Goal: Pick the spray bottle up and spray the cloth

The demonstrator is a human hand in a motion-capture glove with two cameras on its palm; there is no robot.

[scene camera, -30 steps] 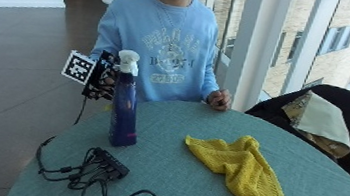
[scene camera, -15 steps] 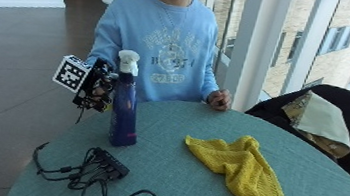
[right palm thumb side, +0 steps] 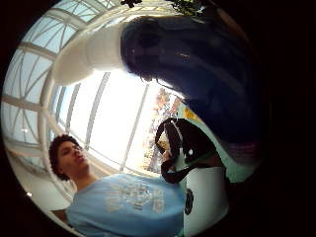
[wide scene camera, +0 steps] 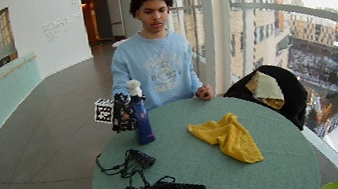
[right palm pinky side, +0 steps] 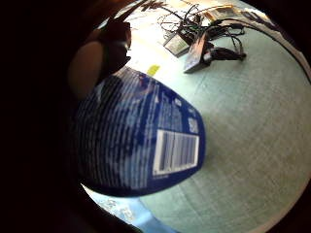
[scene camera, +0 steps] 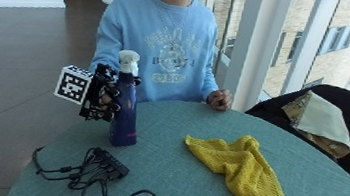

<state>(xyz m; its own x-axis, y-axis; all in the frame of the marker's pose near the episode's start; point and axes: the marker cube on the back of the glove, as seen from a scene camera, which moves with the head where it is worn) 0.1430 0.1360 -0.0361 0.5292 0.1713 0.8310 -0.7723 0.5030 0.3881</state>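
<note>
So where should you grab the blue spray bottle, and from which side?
Around the narrow neck of the spray bottle, just below its white spray head, coming from the side away from the yellow cloth. The bottle stands upright, so a sideways wrap fits, and the gloved right hand already closes there.

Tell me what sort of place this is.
Probably an upper-floor corridor or lounge of an office-type building: a round table stands beside floor-to-ceiling windows overlooking city buildings, with a long tiled hallway behind the seated person.
</note>
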